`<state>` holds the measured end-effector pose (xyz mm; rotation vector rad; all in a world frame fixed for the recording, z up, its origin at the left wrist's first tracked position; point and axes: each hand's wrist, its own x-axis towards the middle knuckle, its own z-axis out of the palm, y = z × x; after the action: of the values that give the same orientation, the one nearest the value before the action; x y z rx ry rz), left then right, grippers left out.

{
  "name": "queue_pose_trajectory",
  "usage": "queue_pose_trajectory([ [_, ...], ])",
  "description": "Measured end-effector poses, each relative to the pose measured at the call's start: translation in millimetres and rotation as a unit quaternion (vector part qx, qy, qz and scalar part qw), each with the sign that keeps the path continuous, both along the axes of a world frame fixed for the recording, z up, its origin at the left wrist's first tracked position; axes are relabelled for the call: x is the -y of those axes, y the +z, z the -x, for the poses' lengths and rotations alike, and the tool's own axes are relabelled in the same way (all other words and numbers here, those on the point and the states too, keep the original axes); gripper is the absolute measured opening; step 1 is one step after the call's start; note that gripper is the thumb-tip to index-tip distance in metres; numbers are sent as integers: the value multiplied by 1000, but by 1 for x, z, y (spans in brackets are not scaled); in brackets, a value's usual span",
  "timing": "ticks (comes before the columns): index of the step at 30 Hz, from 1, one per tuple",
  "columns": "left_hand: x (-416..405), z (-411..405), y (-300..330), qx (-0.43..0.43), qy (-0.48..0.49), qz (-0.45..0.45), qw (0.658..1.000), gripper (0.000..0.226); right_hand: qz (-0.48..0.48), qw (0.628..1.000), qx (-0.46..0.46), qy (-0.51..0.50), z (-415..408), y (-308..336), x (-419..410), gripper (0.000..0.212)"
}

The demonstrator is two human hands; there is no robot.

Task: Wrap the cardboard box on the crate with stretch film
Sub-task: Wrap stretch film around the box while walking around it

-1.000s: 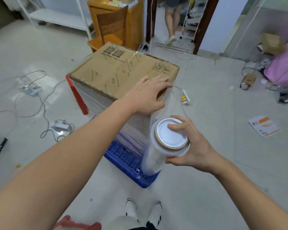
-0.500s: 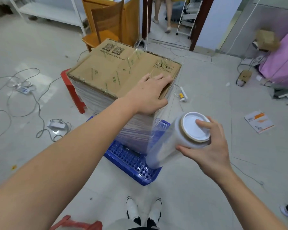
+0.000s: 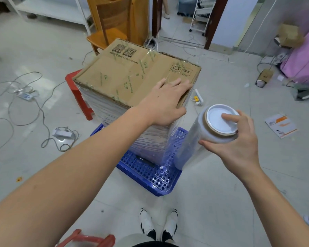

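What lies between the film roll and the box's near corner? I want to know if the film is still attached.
In the head view, a taut sheet of clear film spans from the roll to the cardboard box.

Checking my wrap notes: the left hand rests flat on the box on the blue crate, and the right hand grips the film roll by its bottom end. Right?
Not quite. The head view shows the right hand gripping the film roll by its top end, not the bottom.

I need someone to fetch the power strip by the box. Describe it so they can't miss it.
Find the big brown cardboard box on the blue plastic crate. On the floor just beyond its right corner lies a white power strip, the one with yellow plugs.
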<state>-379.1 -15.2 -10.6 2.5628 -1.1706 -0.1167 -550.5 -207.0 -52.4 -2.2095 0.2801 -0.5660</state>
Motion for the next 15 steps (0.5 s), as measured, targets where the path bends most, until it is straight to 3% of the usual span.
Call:
queue_pose_trajectory([
  [8,5,0,-3,-4,3,14,1000,58,14,1000,-9,-3,-18,-4,4,88],
  [12,5,-2,-3,5,1,7,1000,58,38,997,-57,33,-20,-2,15,109],
  [15,5,-1,-4,12,0,-2,1000,61,41,992,-83,80,-20,4,29,105],
])
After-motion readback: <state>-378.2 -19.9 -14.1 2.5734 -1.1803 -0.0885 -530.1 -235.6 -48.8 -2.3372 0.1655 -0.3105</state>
